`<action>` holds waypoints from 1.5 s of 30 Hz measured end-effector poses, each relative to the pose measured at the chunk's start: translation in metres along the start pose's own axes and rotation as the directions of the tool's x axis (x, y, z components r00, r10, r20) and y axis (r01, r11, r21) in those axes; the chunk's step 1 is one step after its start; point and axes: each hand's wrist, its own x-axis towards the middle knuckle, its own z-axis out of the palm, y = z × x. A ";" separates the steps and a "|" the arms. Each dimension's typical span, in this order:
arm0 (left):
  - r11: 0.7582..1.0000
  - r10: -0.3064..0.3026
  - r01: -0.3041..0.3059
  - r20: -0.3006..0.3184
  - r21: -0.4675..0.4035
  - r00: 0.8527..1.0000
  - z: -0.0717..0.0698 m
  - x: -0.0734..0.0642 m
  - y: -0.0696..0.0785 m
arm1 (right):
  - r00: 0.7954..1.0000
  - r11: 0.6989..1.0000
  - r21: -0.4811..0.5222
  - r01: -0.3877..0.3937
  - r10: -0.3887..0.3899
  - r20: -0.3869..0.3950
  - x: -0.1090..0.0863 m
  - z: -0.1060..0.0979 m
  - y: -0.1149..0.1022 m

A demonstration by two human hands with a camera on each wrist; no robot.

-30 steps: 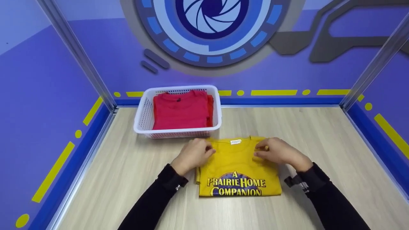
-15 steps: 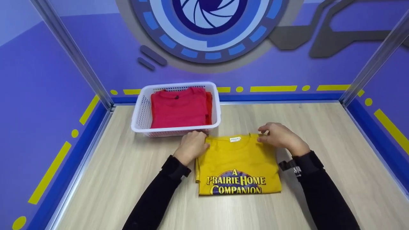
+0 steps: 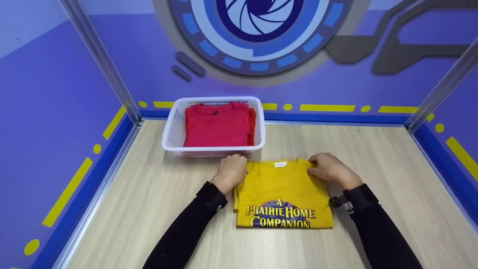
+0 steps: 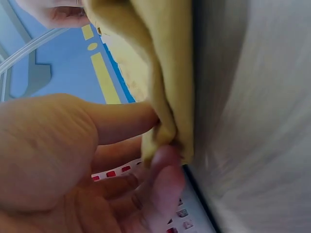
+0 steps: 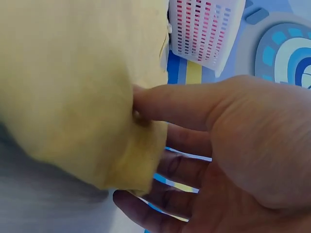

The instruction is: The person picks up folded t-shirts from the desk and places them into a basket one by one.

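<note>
A folded yellow T-shirt (image 3: 283, 186) lies on the table with its printed lettering toward the near edge and its collar tag at the far side. My left hand (image 3: 230, 171) pinches the shirt's far left corner; in the left wrist view, thumb and fingers close on the layered yellow cloth (image 4: 170, 58). At the far right corner, my right hand (image 3: 330, 170) grips the fabric. The right wrist view has the thumb (image 5: 170, 102) on top of the yellow cloth (image 5: 73, 97) and the other fingers around its edge, partly hidden.
A white plastic basket (image 3: 213, 148) stands behind the shirt to the left, close to my left hand. Inside it lie a folded pink-red shirt (image 3: 220, 127) and orange-red cloth (image 3: 252, 127). Blue-purple printed panels (image 3: 328, 86) bound the wooden table (image 3: 149, 209) at the back and sides.
Both hands have shifted outward from the shirt's upper part to its far corners. My right hand, loose above the corner half a second ago, now grips it. The shirt stays flat.
</note>
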 end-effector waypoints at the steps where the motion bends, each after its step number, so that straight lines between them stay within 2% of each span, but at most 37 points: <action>1: 1.000 -0.006 0.006 0.009 -0.007 1.000 0.001 0.000 0.000 | 1.000 1.000 -0.003 0.007 -0.007 -0.002 0.000 0.001 0.001; 5: 0.999 -0.026 0.027 0.041 -0.034 0.999 0.004 0.000 0.000 | 0.999 0.999 -0.008 0.036 -0.036 -0.029 0.003 0.005 0.003; 8: 0.998 -0.024 0.027 0.059 -0.050 0.998 0.004 -0.001 0.000 | 0.999 1.000 0.007 0.030 -0.029 -0.042 0.004 0.007 0.004; 14: 0.996 -0.022 0.030 0.089 -0.085 0.996 -0.002 -0.001 -0.002 | 1.000 0.994 0.109 0.000 0.003 -0.026 0.000 0.000 0.006; 21: 0.987 0.008 0.006 0.087 -0.160 0.996 -0.026 -0.006 -0.011 | 0.996 0.975 0.203 0.092 -0.087 -0.033 -0.009 -0.018 0.005; 27: 0.961 0.023 -0.002 0.071 -0.276 0.997 -0.053 -0.016 -0.017 | 0.989 0.964 0.223 0.144 -0.136 -0.053 -0.018 -0.030 0.003; 32: 0.933 0.041 -0.027 0.032 -0.360 0.999 -0.068 -0.022 -0.023 | 0.979 0.954 0.226 0.195 -0.175 -0.104 -0.029 -0.044 -0.003; 38: 0.883 0.068 -0.079 -0.040 -0.463 0.997 -0.082 -0.027 -0.034 | 0.967 0.948 0.231 0.219 -0.180 -0.181 -0.039 -0.056 -0.017; 42: 0.846 0.093 -0.139 -0.113 -0.515 0.989 -0.093 -0.032 -0.039 | 0.955 0.946 0.235 0.225 -0.166 -0.247 -0.049 -0.061 -0.026; 45: 0.834 0.102 -0.178 -0.171 -0.522 0.980 -0.099 -0.036 -0.041 | 0.937 0.940 0.236 0.246 -0.168 -0.307 -0.057 -0.065 -0.035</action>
